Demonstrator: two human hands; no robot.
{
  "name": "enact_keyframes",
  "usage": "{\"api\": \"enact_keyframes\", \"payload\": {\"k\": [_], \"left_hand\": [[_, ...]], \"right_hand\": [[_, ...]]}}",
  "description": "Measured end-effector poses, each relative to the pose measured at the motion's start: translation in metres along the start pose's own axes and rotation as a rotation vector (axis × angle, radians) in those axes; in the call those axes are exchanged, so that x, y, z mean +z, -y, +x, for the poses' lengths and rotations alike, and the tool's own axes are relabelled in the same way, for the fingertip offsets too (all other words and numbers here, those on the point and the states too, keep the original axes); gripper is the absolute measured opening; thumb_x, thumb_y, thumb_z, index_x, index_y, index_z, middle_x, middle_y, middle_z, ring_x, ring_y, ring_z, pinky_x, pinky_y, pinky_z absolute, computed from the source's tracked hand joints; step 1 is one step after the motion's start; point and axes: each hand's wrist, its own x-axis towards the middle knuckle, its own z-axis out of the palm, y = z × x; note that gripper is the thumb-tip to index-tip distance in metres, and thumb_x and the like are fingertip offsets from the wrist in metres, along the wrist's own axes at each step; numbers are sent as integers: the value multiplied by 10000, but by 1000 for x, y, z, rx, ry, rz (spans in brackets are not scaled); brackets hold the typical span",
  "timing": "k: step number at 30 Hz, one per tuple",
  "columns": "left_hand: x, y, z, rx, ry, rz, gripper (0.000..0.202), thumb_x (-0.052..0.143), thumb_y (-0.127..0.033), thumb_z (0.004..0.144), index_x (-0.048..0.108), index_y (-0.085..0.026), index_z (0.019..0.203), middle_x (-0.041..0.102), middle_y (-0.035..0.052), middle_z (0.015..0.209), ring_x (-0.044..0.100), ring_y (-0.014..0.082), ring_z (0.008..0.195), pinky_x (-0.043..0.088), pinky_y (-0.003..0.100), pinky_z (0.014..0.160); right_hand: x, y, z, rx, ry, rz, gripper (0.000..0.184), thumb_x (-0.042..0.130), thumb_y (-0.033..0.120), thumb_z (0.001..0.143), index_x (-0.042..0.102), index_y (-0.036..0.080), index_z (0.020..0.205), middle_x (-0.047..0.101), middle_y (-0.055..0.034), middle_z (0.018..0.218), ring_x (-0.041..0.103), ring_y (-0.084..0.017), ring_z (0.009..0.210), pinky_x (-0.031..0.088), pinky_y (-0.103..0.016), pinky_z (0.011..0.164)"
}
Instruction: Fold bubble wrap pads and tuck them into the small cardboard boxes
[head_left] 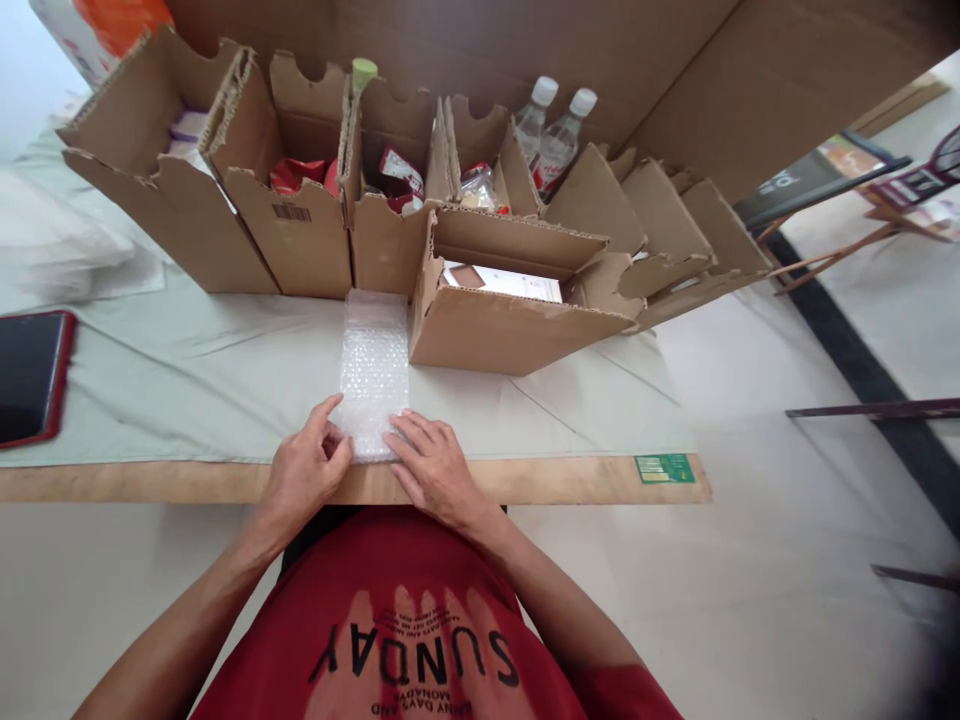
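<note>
A strip of clear bubble wrap (373, 365) lies flat on the pale cloth-covered table (195, 375), running away from me toward the boxes. My left hand (306, 470) rests at its near left corner with the fingers curled onto the edge. My right hand (433, 468) lies on the near right corner, fingers stretched flat and pressing on the wrap. Both hands sit at the table's front edge.
A row of open cardboard boxes (300, 230) with packets stands behind the wrap; a low open box (502, 320) with a white item is closest. Two plastic bottles (551, 135) stand at the back. A red-cased tablet (30, 375) lies at far left.
</note>
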Motion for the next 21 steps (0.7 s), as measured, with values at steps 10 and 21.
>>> {"api": "enact_keyframes", "payload": {"k": [10, 21], "left_hand": [[-6, 7, -19, 637, -120, 265, 278, 610, -218, 963, 651, -217, 1239, 736, 103, 1118, 658, 270, 1056, 516, 411, 931], [5, 14, 22, 365, -202, 243, 325, 524, -362, 1005, 678, -184, 1229, 747, 88, 978, 687, 234, 826, 531, 365, 809]], "right_hand": [[-2, -10, 13, -1, -44, 153, 246, 530, 186, 1045, 703, 186, 1220, 768, -102, 1203, 657, -228, 1167, 464, -404, 1012], [0, -9, 22, 4, -97, -2, 300, 558, 188, 1009, 678, 218, 1282, 701, -111, 1352, 507, -292, 1403, 407, -467, 1084]]}}
